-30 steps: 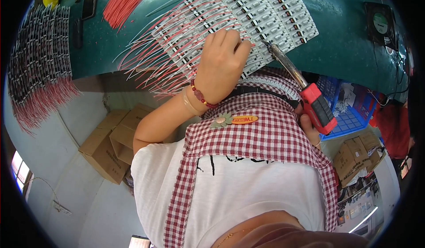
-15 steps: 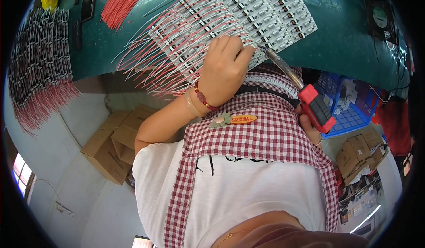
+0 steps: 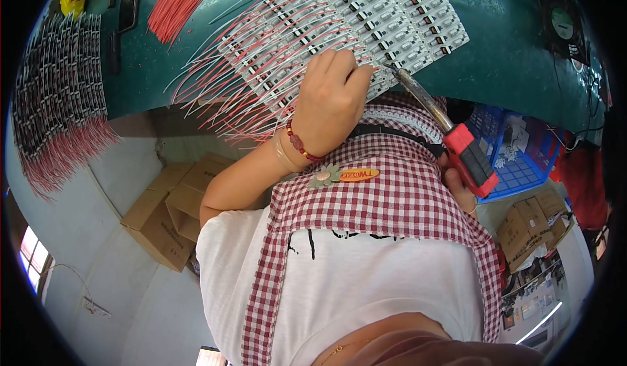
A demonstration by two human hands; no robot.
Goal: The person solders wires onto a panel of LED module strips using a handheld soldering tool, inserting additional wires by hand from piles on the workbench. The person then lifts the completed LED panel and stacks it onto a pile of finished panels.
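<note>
A panel of small grey-white circuit boards [image 3: 418, 33] lies on the green table. Red and white wires [image 3: 222, 92] stand out from its left part and hang over the near edge. My left hand [image 3: 332, 92] rests over the panel's near side, thumb and fingers pinched together. A bit of red wire shows at the fingertips, the rest hidden by the hand. My right hand [image 3: 460, 186], partly behind the handle, is closed on a soldering iron [image 3: 471, 160] with a red and black grip. Its tip meets the boards just right of my left fingertips.
A bundle of red wires [image 3: 179, 3] lies at the back left. Wired boards [image 3: 62, 79] hang over the table's left edge. A black fan [image 3: 562, 26] stands at the far right. Below the table are a blue crate [image 3: 516, 176] and cardboard boxes [image 3: 157, 219].
The soldering iron has shifted slightly to the right, tip and handle alike. My left hand has moved a little to the left, still pinched.
</note>
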